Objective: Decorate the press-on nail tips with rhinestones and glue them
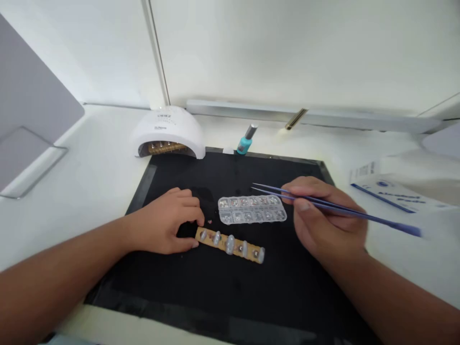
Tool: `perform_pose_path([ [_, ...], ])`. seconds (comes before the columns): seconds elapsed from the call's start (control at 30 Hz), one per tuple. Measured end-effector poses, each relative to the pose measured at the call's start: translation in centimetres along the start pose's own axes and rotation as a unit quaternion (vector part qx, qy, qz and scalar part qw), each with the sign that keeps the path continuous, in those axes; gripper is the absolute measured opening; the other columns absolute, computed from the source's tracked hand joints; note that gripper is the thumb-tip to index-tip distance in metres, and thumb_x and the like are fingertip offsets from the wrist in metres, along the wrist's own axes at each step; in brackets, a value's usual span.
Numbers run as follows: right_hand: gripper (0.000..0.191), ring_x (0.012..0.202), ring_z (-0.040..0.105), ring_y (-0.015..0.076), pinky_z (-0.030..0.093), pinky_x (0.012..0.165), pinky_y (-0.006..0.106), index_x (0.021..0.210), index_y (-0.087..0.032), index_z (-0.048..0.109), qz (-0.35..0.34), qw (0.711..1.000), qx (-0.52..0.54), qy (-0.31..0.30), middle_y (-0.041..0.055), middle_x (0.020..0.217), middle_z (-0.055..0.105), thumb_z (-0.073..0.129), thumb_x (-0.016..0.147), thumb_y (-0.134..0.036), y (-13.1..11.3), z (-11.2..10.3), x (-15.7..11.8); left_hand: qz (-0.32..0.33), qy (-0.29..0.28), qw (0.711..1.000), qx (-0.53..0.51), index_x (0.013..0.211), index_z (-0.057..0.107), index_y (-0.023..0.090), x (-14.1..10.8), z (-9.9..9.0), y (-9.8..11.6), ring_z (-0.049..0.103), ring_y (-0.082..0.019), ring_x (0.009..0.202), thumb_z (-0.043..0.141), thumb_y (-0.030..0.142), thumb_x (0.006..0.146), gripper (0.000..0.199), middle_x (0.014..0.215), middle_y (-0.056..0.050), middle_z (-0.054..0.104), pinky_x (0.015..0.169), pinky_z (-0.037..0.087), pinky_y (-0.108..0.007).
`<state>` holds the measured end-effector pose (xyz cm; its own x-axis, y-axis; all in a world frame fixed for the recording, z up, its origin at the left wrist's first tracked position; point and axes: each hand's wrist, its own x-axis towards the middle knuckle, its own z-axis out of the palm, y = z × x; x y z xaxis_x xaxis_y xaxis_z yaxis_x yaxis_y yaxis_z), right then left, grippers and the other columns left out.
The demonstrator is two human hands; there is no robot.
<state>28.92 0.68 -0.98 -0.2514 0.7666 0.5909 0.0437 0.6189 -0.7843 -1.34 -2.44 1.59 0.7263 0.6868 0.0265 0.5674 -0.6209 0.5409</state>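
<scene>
My right hand (323, 220) is closed around blue tweezers (323, 203), held level above the right side of a black mat (172, 287). Their two points are slightly apart, over the back edge of a clear rhinestone case (251, 209) with two rows of compartments. My left hand (172, 223) rests on the mat, thumb and forefinger pinching the left end of a yellowish-brown strip (235, 249). Several glossy greyish false nail tips (230, 244) stand along this strip. A few tiny stones (210, 222) lie beside my left fingertips.
A white nail lamp (167, 129) stands at the back left, with another strip of nail tips inside. A turquoise polish bottle (245, 140) is behind the mat. Farther back lies a gold tube (296, 119). White printed packets (398, 191) and a dark blue stick (381, 198) lie on the right.
</scene>
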Motion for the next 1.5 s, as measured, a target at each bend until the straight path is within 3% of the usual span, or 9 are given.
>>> perform_pose_path([
  [0.1, 0.014, 0.077, 0.059, 0.0161, 0.048, 0.066, 0.030, 0.104, -0.027, 0.071, 0.016, 0.997, -0.053, 0.056, 0.0003, 0.089, 0.062, 0.065, 0.092, -0.022, 0.7, 0.1, 0.3, -0.013, -0.023, 1.000, -0.008, 0.099, 0.064, 0.019, 0.2, -0.2, 0.2, 0.055, -0.022, 0.089, 0.075, 0.025, 0.078, 0.025, 0.094, -0.003, 0.066, 0.080, 0.033, -0.035],
  [0.33, 0.019, 0.093, 0.066, 0.0191, 0.057, 0.083, 0.037, 0.108, -0.019, 0.068, 0.016, 0.984, -0.179, 0.020, 0.0049, 0.104, 0.068, 0.064, 0.096, -0.033, 1.0, -0.3, 0.7, -0.010, -0.009, 1.000, -0.019, 0.111, 0.062, 0.018, -0.1, -0.9, 0.1, 0.058, -0.023, 0.092, 0.081, 0.025, 0.071, 0.045, 0.095, -0.003, 0.063, 0.088, 0.044, -0.041],
  [0.5, 0.033, 0.104, 0.066, 0.0221, 0.058, 0.088, 0.043, 0.125, -0.017, 0.060, -0.008, 0.977, -0.211, -0.004, 0.0096, 0.125, 0.063, 0.061, 0.098, -0.036, 0.6, -0.1, 0.9, -0.047, 0.039, 0.996, -0.059, 0.117, 0.057, 0.015, 0.2, -0.5, -1.4, 0.065, -0.016, 0.088, 0.062, 0.015, 0.090, 0.028, 0.097, -0.003, 0.066, 0.077, 0.055, -0.030],
  [0.63, 0.023, 0.089, 0.066, 0.0170, 0.058, 0.079, 0.036, 0.109, -0.018, 0.066, -0.049, 0.977, -0.209, 0.010, 0.0056, 0.105, 0.068, 0.058, 0.099, -0.037, -2.6, -0.5, 1.6, -0.102, 0.070, 0.991, -0.048, 0.114, 0.062, 0.013, 0.5, -0.2, -2.1, 0.067, -0.017, 0.086, 0.059, 0.034, 0.100, 0.026, 0.103, -0.006, 0.067, 0.076, 0.059, -0.034],
  [0.7, 0.018, 0.082, 0.065, 0.0179, 0.056, 0.074, 0.034, 0.099, -0.025, 0.069, -0.068, 0.977, -0.202, 0.025, 0.0027, 0.090, 0.068, 0.058, 0.098, -0.039, -4.3, -1.0, 2.0, -0.138, 0.078, 0.987, -0.022, 0.115, 0.063, 0.014, 0.3, -0.7, -2.2, 0.067, -0.018, 0.091, 0.060, 0.035, 0.099, 0.027, 0.109, -0.007, 0.067, 0.081, 0.059, -0.037],
  [0.8, 0.013, 0.079, 0.065, 0.0205, 0.054, 0.070, 0.035, 0.098, -0.029, 0.070, -0.077, 0.977, -0.195, 0.042, 0.0033, 0.087, 0.067, 0.061, 0.096, -0.038, -5.6, -2.2, 2.1, -0.218, 0.094, 0.971, 0.032, 0.118, 0.063, 0.015, -0.3, -2.1, -2.9, 0.066, -0.020, 0.099, 0.060, 0.035, 0.099, 0.028, 0.116, -0.009, 0.066, 0.086, 0.059, -0.040],
  [0.97, 0.011, 0.078, 0.064, 0.0203, 0.052, 0.069, 0.035, 0.099, -0.029, 0.070, -0.072, 0.977, -0.193, 0.058, 0.0030, 0.088, 0.066, 0.062, 0.095, -0.034, -3.6, -3.5, 1.4, -0.377, 0.153, 0.905, 0.124, 0.125, 0.060, 0.015, -1.1, -3.4, -5.3, 0.065, -0.023, 0.106, 0.061, 0.035, 0.098, 0.034, 0.124, -0.010, 0.063, 0.091, 0.058, -0.044],
  [1.07, 0.010, 0.078, 0.064, 0.0197, 0.051, 0.069, 0.034, 0.099, -0.028, 0.070, -0.060, 0.978, -0.192, 0.056, 0.0027, 0.088, 0.067, 0.062, 0.095, -0.032, -2.1, -3.7, 0.8, -0.417, 0.177, 0.876, 0.168, 0.129, 0.058, 0.016, -1.1, -3.0, -6.1, 0.063, -0.025, 0.112, 0.062, 0.035, 0.098, 0.037, 0.130, -0.011, 0.060, 0.094, 0.056, -0.047],
  [1.5, 0.013, 0.076, 0.067, 0.0192, 0.056, 0.067, 0.031, 0.098, -0.028, 0.071, -0.042, 0.984, -0.174, 0.010, 0.0031, 0.084, 0.067, 0.060, 0.095, -0.035, -2.2, -3.7, -0.4, -0.441, 0.151, 0.863, 0.196, 0.129, 0.057, 0.016, 1.4, -2.7, -6.6, 0.064, -0.025, 0.110, 0.061, 0.036, 0.098, 0.038, 0.129, -0.011, 0.061, 0.093, 0.057, -0.046],
])
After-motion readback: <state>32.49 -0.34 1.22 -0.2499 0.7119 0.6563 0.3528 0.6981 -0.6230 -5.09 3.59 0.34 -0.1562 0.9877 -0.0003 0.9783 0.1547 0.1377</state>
